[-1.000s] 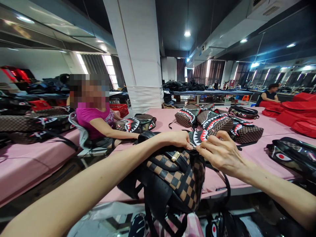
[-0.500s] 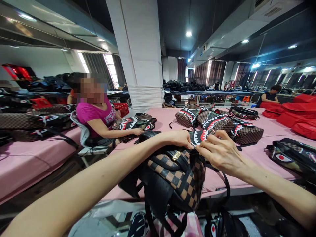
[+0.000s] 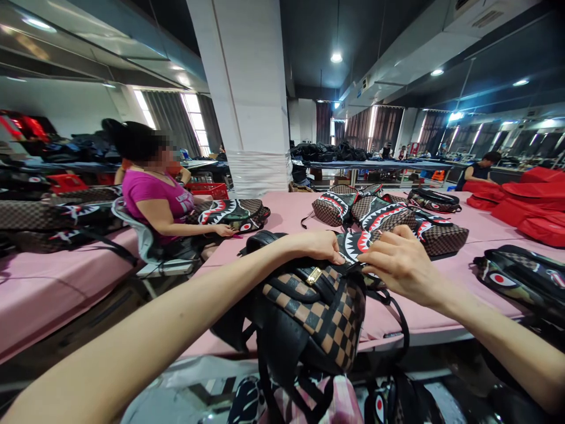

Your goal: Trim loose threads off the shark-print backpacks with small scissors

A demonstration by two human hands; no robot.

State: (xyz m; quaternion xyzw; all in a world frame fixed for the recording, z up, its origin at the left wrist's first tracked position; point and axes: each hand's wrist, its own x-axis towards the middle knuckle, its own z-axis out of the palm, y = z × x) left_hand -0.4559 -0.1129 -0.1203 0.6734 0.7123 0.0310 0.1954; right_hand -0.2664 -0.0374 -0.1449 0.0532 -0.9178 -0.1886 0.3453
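A brown-and-black checkered backpack [image 3: 324,318] with black straps and a small gold plate leans over the near edge of the pink table. My left hand [image 3: 324,246] is closed on the far upper edge of this backpack, its fingertips pressed together. Close by on the right, my right hand [image 3: 397,262] pinches at the same edge, with the fingers curled. What lies between its fingertips is too small to make out. Just beyond both hands shows a red-and-white shark-mouth print [image 3: 353,244].
Several shark-print backpacks [image 3: 384,215] lie farther back on the pink table [image 3: 286,206]. Another bag [image 3: 507,280] rests at the right, near red bags [image 3: 529,200]. A co-worker in a magenta shirt [image 3: 152,203] sits at the left, handling a backpack [image 3: 233,215]. A white pillar [image 3: 247,106] stands behind.
My right hand has shifted slightly right, away from my left hand, which stays on the backpack's edge. The co-worker has turned toward their own bag and drawn a hand back left.
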